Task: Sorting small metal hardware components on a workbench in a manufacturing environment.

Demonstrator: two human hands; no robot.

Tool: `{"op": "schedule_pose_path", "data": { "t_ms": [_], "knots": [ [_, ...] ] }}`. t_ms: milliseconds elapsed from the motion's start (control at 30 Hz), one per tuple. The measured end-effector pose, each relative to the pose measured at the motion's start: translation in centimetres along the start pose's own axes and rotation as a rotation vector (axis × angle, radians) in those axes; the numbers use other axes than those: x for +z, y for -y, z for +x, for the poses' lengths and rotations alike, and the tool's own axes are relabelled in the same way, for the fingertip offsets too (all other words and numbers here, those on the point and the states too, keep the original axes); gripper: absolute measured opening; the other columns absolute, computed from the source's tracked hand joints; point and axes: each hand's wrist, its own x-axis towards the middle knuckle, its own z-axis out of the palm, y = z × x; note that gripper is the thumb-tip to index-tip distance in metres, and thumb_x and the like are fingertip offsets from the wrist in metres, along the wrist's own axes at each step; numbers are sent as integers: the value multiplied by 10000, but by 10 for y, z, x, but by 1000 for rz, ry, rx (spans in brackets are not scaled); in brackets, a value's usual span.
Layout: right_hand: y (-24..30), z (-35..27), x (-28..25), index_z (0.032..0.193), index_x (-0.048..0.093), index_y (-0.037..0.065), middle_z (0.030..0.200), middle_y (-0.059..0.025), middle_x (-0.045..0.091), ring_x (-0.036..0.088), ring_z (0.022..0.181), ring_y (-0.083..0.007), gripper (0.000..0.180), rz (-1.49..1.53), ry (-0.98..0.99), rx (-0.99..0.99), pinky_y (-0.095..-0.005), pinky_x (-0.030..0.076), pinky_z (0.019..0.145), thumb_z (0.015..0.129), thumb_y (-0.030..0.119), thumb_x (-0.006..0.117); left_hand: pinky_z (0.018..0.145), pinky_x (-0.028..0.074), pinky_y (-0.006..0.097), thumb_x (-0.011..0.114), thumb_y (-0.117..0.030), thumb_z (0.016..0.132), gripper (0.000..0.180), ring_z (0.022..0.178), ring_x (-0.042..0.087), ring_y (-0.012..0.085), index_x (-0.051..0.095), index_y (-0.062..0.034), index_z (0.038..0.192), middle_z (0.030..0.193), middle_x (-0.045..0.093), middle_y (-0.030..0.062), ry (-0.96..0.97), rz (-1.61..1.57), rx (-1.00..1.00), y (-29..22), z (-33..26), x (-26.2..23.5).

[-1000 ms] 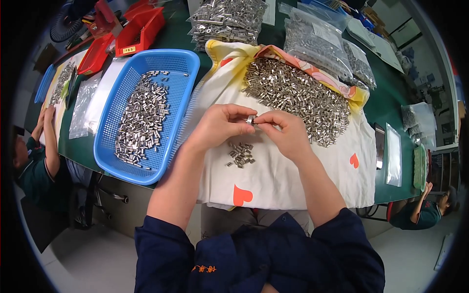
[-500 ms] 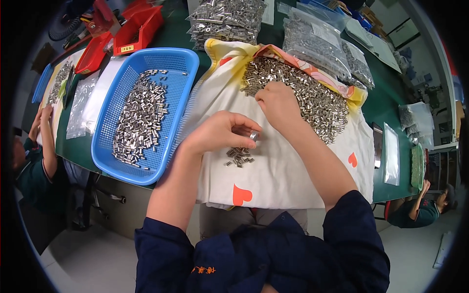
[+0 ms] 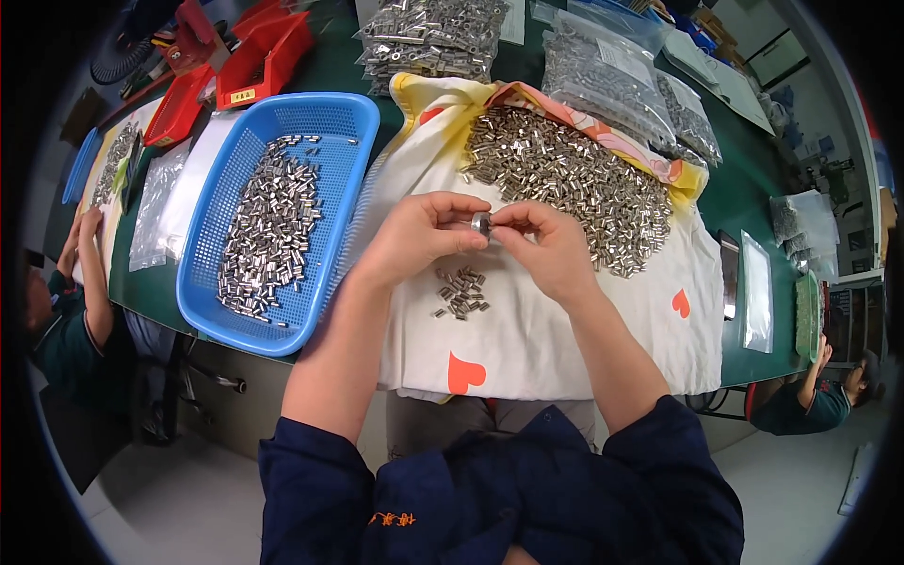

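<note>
The likeliest slip, as I see it from here, is the small metal piece popping out from between the two hands and dropping onto the white cloth, where it could roll into the little cluster of metal sleeves just below the hands and get lost among them; the piece is tiny and shiny and pinched only at its ends, so a bit of twisting pressure would be enough. A careless elbow could also drag the cloth and spill the big heap of metal sleeves that lies just beyond the hands. The left hand has its fingers curled nearly closed, thumb and forefinger pressed on the left end of the piece. The right hand mirrors it, its fingers pinching the right end, the rest folded in loosely. So the piece hangs between both fingertip grips, above the cloth and clear of it. To the left of the cloth sits a blue basket with more sleeves spread inside, and bagged parts rest on the green worktop beyond the cloth.
</note>
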Motion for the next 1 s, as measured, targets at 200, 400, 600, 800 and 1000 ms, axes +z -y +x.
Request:
{"op": "schedule_pose_path", "data": {
  "t_ms": [200,400,600,800,1000],
  "knots": [
    [2,-2,4,787,614,31,751,-53,599,562,671,-159,72,-149,-24,-89,-270,449,597,719,56,614,687,478,203,660,3,723,341,770,599,93,560,58,1044,853,633,71,-2,39,-5,-2,0,1],
    [-1,-5,11,764,600,40,739,-81,583,560,689,-247,59,-348,-90,-266,-329,446,608,706,47,601,678,472,197,671,-4,717,332,754,582,71,582,42,1033,843,637,60,-50,119,-12,4,2,2],
    [0,-9,16,770,602,38,738,-78,588,559,690,-245,59,-335,-125,-263,-331,446,611,712,49,600,670,468,194,680,-11,714,341,750,574,65,582,40,1036,844,635,57,-50,97,3,6,-1,1],
    [-3,-5,4,794,611,27,761,-57,616,578,677,-167,83,-158,-1,-101,-274,456,614,721,66,621,657,465,194,678,-8,714,339,741,568,63,582,43,1035,850,629,54,-15,137,-34,-2,-3,-1],
    [-6,-4,-3,838,614,35,735,-36,610,553,639,-96,138,-75,99,121,-231,450,589,727,107,650,656,461,192,692,-22,706,341,742,565,66,591,29,1027,845,619,39,63,162,-81,-1,-3,2]
  ]
}}
